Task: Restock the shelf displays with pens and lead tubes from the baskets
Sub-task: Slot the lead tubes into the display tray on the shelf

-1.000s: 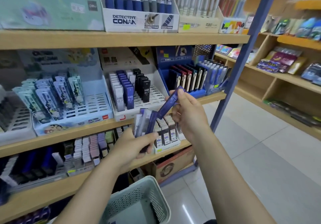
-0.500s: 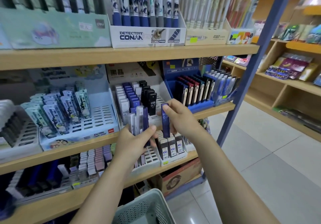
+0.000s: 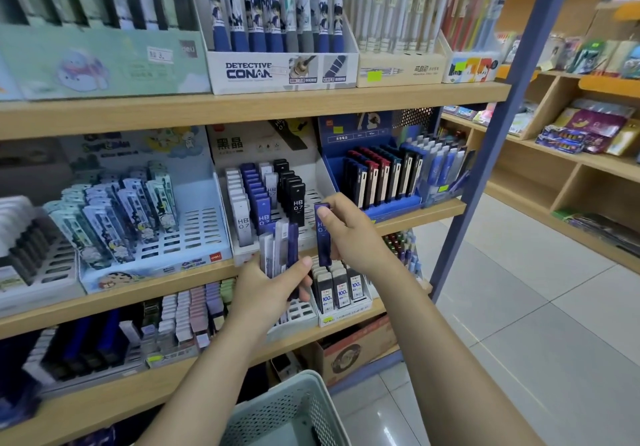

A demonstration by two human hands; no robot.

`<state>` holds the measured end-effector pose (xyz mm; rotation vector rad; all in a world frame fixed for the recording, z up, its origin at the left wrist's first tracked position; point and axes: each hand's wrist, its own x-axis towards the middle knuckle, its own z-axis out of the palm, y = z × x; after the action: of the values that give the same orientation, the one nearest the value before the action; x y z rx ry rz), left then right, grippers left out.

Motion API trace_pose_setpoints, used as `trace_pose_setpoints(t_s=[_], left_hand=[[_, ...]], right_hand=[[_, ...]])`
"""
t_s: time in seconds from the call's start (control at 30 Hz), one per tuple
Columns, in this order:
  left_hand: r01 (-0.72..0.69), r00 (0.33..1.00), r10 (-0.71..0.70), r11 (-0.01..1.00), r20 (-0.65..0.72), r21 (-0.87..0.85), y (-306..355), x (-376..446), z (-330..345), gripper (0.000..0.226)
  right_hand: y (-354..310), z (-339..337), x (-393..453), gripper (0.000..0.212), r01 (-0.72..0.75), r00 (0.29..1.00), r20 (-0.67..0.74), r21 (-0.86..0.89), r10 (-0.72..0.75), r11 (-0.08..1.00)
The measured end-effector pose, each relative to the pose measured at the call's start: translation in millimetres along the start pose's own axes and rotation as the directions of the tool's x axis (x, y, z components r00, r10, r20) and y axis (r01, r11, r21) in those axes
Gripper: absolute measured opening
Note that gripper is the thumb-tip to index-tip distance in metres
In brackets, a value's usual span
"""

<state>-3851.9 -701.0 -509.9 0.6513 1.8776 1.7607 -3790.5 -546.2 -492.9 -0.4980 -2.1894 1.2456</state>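
Your right hand [image 3: 349, 234] pinched a single dark blue plastic lead tube [image 3: 322, 234] upright between thumb and fingers, its cap end up and its printed side marked HB 0.7 facing you, just in front of the white slotted display tray [image 3: 313, 200] on the middle shelf. Your left hand [image 3: 268, 290] gripped a small bundle of lead tubes [image 3: 278, 248], some clear-white and some dark blue, standing upright in your curled fingers with the thumb across the front, just to the left of the single tube and apart from it. Behind both hands, the white tray held rows of white, blue and black HB 0.7 tubes [image 3: 266, 196] leaning back in their slots, with open slots at its front right. Left of it stood a pale blue cartoon-printed display tray [image 3: 194, 262] with patterned tubes, and right of it a dark blue display box [image 3: 391, 206] with black, red and blue cases. Below your hands, on the lower shelf, a small white box of black lead cases marked 100 [image 3: 341, 290] sat near the edge. On the top wooden shelf [image 3: 277, 106], a white cardboard pen box printed DETECTIVE CONAN [image 3: 280, 71] held upright pens. At the bottom of the view, the rim of a pale grey-green perforated plastic basket [image 3: 294, 407] showed between your forearms.
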Motion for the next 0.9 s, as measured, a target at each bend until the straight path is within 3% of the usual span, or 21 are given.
trace_pose_setpoints(t_s=[0.23, 0.4, 0.63, 0.9], left_hand=[[0.015, 1.0, -0.015, 1.0, -0.001, -0.008, 3.5, -0.3, 11.5, 0.015], [0.014, 0.999, -0.014, 1.0, -0.036, -0.021, 10.1, 7.7, 11.5, 0.012], [0.027, 1.0, -0.027, 0.999, -0.016, -0.024, 12.2, 10.0, 8.4, 0.013], [0.036, 0.999, -0.036, 0.999, 0.011, -0.02, 7.8, 16.1, 0.2, 0.015]], right_hand=[[-0.7, -15.4, 1.9, 0.019, 0.012, 0.999, -0.036, 0.02, -0.011, 1.0], [-18.8, -26.7, 15.5, 0.009, 0.041, 0.985, -0.172, 0.318, 0.015, 0.947], [-18.5, -9.5, 51.0, 0.022, 0.013, 0.992, -0.123, 0.359, 0.034, 0.933], [-8.5, 5.5, 68.0, 0.018, -0.093, 0.99, -0.052, 0.438, 0.128, 0.894]])
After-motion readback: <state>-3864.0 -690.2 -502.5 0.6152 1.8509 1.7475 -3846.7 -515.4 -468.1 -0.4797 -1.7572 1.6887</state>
